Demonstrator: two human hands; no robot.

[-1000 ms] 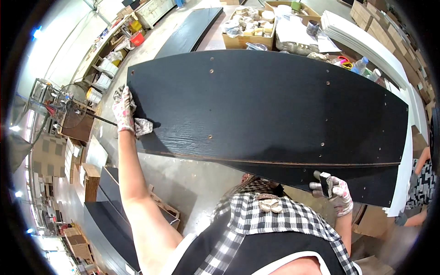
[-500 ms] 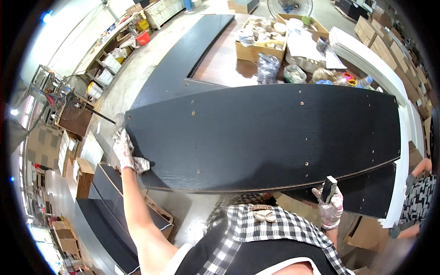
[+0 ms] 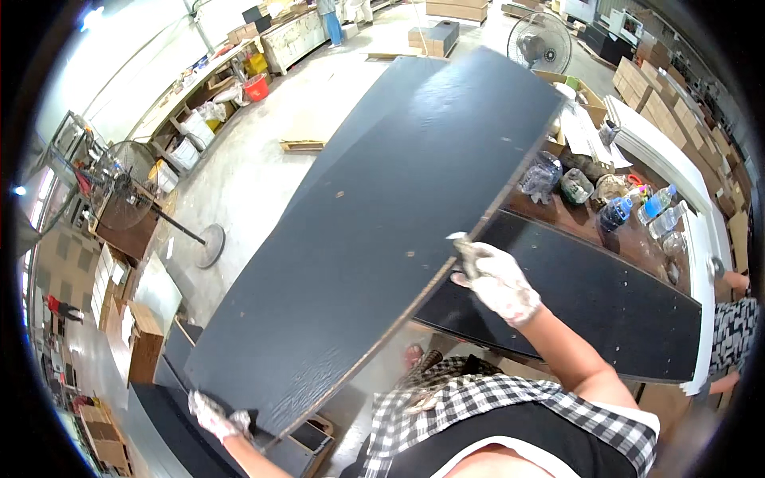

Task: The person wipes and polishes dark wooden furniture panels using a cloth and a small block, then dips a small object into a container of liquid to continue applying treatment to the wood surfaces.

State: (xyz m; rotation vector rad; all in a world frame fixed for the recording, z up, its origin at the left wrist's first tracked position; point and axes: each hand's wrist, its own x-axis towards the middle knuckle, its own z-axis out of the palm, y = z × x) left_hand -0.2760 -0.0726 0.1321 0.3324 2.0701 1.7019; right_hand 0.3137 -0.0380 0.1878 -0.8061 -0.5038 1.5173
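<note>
A long black board (image 3: 382,215) with several small holes lies slantwise across the middle, tilted, its far end up and to the right. My left hand (image 3: 213,416), in a stained white glove, is closed on its near left corner; some fingers are hidden by the board. My right hand (image 3: 502,287), gloved too, is at the board's right long edge. Its fingers are closed around a small dark block with a pale end (image 3: 464,251), mostly covered by the glove. Beneath and to the right, a second black board (image 3: 574,295) lies on the table.
Bags and plastic bottles (image 3: 656,205) stand on the brown tabletop (image 3: 550,213) at right. White panels (image 3: 637,131) lie along its far side. A standing fan (image 3: 209,245) is at left, with more black boards (image 3: 171,422) at lower left. Another person's arm (image 3: 735,280) shows at far right.
The board has swung: its left end came down towards me and its right end moved far and leftward, uncovering the second board. My right hand moved up to the board's edge.
</note>
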